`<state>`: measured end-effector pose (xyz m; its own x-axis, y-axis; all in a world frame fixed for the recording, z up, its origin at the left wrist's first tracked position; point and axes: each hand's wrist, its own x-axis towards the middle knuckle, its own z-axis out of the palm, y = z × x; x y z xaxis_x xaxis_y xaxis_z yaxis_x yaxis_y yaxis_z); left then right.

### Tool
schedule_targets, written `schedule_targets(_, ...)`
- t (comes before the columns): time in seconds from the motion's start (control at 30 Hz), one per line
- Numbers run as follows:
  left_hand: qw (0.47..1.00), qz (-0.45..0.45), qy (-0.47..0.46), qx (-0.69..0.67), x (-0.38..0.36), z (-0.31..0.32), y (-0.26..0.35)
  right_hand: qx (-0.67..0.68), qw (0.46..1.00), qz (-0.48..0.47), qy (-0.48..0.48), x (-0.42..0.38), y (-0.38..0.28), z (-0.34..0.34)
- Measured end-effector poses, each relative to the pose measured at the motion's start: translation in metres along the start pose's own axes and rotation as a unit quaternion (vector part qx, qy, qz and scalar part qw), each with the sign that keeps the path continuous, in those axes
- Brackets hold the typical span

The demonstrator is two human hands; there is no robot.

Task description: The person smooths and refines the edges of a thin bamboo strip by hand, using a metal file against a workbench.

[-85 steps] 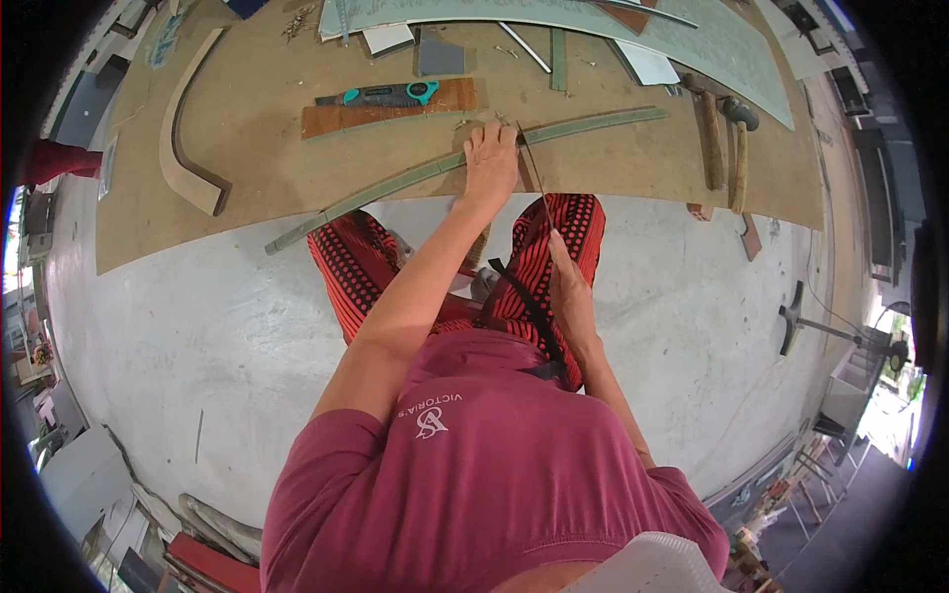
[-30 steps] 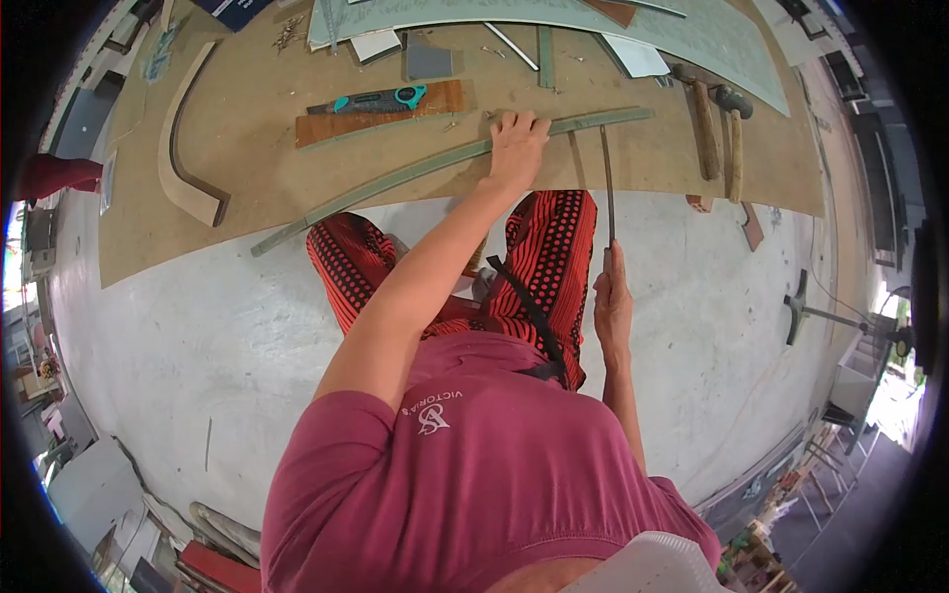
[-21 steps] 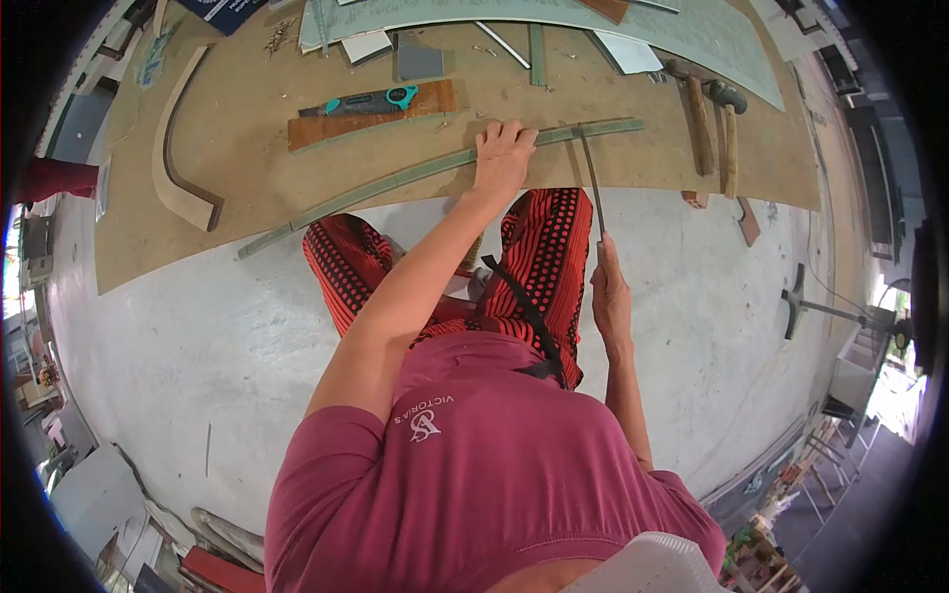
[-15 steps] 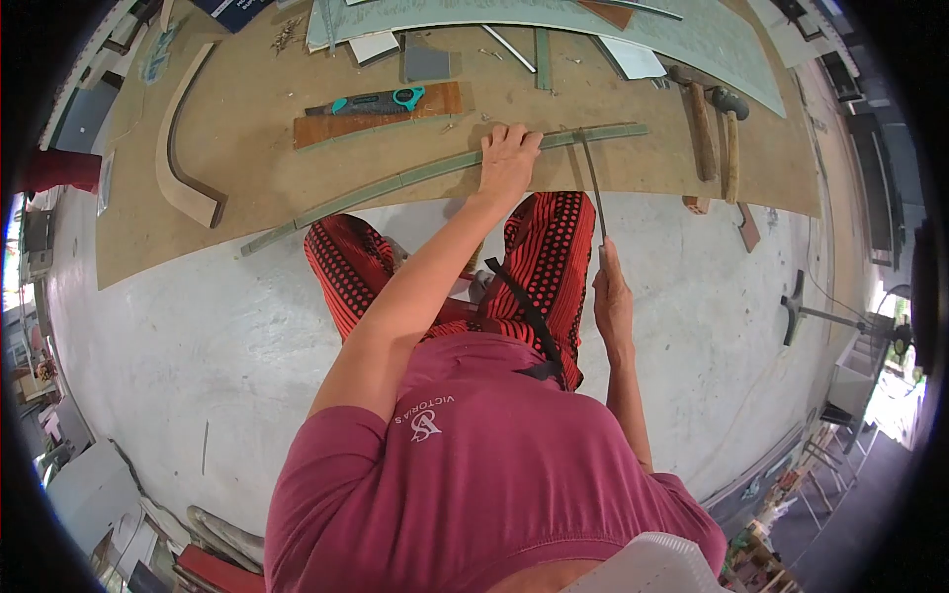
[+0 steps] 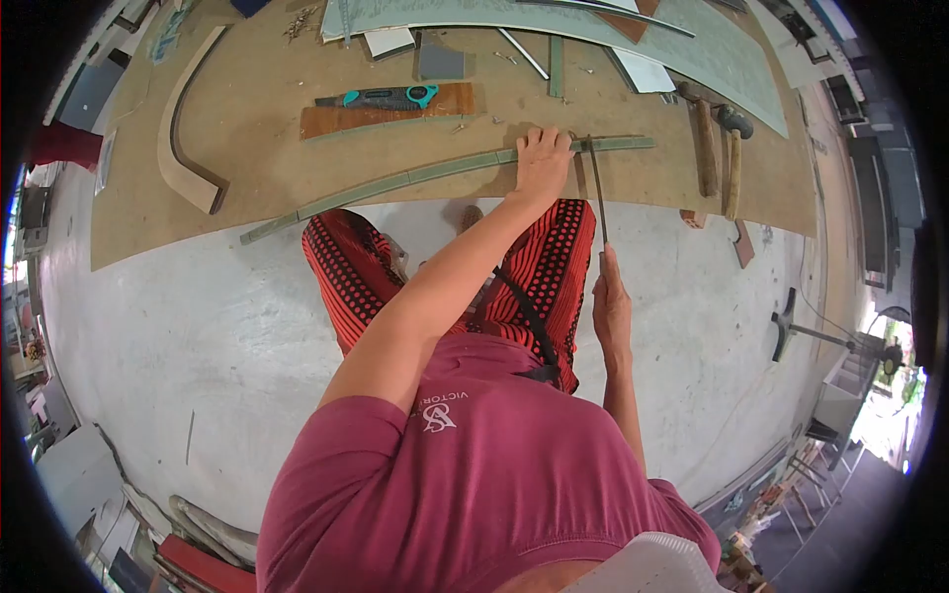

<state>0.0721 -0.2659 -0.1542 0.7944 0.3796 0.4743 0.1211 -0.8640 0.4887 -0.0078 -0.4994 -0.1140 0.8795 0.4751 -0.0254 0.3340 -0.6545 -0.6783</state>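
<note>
A long, thin green strip (image 5: 425, 173) with cross lines along it lies at a slant near the board's front edge. My left hand (image 5: 544, 165) presses down on it, fingers curled over its far side. Just to the right, a narrow saw blade (image 5: 598, 183), seen almost edge-on, crosses the strip. My right hand (image 5: 613, 301) is wrapped around the near end of this saw, in front of the board's edge. The blade's teeth cannot be made out from above.
On the brown board (image 5: 247, 109) lie a black-and-teal handsaw (image 5: 381, 98) on a wood piece, a curved strip (image 5: 178, 128), two hammers (image 5: 704, 148) and a large pale green sheet (image 5: 474, 18). A T-shaped stand (image 5: 786, 324) is on the floor at right.
My left hand has slid right along the strip, closer to the saw blade. The right hand keeps its grip, with the blade tilted slightly differently. The whole view has shifted a little.
</note>
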Motion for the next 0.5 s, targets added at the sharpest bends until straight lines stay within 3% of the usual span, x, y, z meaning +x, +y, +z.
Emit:
schedule_targets(0.2, 1.000, 0.003, -0.020, -0.002, -0.001, -0.004, -0.002, -0.034, 0.998, -0.062, -0.003, 0.044, -0.018, -0.003)
schedule_targets(0.27, 1.000, 0.002, -0.016, -0.005, 0.000, -0.003, -0.001, 0.011, 0.999, 0.012, -0.050, 0.044, -0.022, -0.007)
schedule_targets(0.37, 1.000, -0.003, -0.006, -0.014, 0.000, -0.002, -0.001, -0.034, 0.998, -0.048, -0.021, 0.014, -0.004, -0.003)
schedule_targets(0.5, 1.000, 0.005, -0.003, -0.012, -0.001, -0.003, -0.001, -0.023, 1.000, -0.002, -0.012, -0.013, 0.010, 0.000)
